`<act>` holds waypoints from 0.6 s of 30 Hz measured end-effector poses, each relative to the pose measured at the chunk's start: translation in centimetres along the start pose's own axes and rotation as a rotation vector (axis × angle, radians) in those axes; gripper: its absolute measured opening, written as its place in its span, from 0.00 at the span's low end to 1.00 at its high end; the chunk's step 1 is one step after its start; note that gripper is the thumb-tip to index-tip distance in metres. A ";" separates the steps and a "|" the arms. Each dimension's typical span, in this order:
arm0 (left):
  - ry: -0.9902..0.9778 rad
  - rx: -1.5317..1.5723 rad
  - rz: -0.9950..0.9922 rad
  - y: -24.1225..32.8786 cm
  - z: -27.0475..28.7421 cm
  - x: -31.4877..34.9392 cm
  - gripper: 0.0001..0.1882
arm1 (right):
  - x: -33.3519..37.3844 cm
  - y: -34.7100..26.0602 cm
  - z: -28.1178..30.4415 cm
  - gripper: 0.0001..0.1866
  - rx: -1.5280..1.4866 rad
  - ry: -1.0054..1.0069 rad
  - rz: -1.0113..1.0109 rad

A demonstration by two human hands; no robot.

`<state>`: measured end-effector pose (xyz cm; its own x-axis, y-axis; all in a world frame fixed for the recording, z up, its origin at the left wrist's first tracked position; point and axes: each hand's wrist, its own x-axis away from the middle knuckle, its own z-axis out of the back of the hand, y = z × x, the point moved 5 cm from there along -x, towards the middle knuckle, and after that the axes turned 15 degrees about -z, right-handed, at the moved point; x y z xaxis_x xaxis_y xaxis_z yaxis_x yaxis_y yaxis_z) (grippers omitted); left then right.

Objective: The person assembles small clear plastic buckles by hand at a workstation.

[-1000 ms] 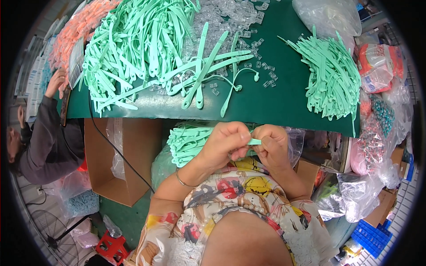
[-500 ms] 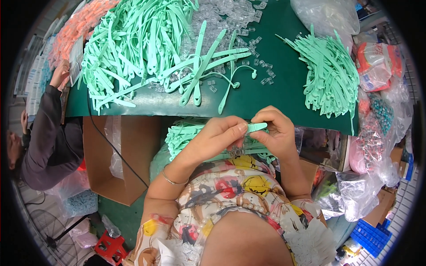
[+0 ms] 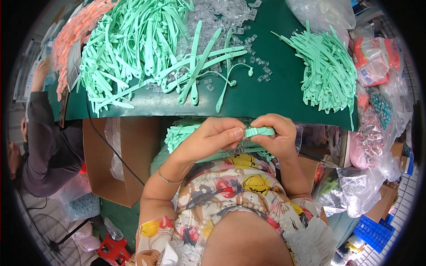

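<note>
In front of my chest, just off the table's near edge, both hands pinch one mint-green ridged strap (image 3: 260,131). My left hand (image 3: 220,134) is closed on its left part, thumb on top. My right hand (image 3: 278,133) grips the rounded right end between thumb and fingers. Whether a clear clip sits on the strap is hidden by my fingers. Several loose straps (image 3: 194,73) lie crossed on the table ahead, some with thin cords ending in small plugs. More mint-green straps (image 3: 179,133) lie below the table edge, partly behind my left hand.
A large strap heap (image 3: 142,40) covers the green table's (image 3: 262,99) left, beside small clear plastic clips (image 3: 217,17). A neater strap pile (image 3: 327,66) lies right. Orange pieces (image 3: 84,22) are far left, near a co-worker's arm (image 3: 42,133). A cardboard box (image 3: 100,164) stands below.
My right fingers have shifted on the strap, and more of its ridged length shows between my hands. The co-worker's hand at left has moved up and away from the table edge.
</note>
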<state>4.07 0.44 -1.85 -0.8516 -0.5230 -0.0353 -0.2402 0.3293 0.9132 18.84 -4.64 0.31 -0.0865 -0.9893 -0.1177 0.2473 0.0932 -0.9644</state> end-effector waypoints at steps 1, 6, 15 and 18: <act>-0.009 -0.001 -0.004 0.5 -0.1 0.1 0.12 | 0.1 -0.2 0.2 0.13 0.059 -0.005 -0.016; -0.135 -0.581 -0.046 3.4 1.6 2.2 0.13 | 1.5 -0.9 2.4 0.13 0.253 -0.002 -0.127; -0.153 -0.888 0.267 -6.9 7.4 10.7 0.18 | 6.3 6.9 0.7 0.09 0.542 -0.188 -0.201; -0.045 -0.836 0.391 -6.2 7.0 11.7 0.19 | 4.3 4.4 2.5 0.08 0.473 -0.121 -0.225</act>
<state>-7.66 -2.19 -10.78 -0.8228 -0.4572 0.3377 0.4681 -0.2082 0.8588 21.94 -8.78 -3.85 -0.0827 -0.9875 0.1341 0.6455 -0.1556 -0.7477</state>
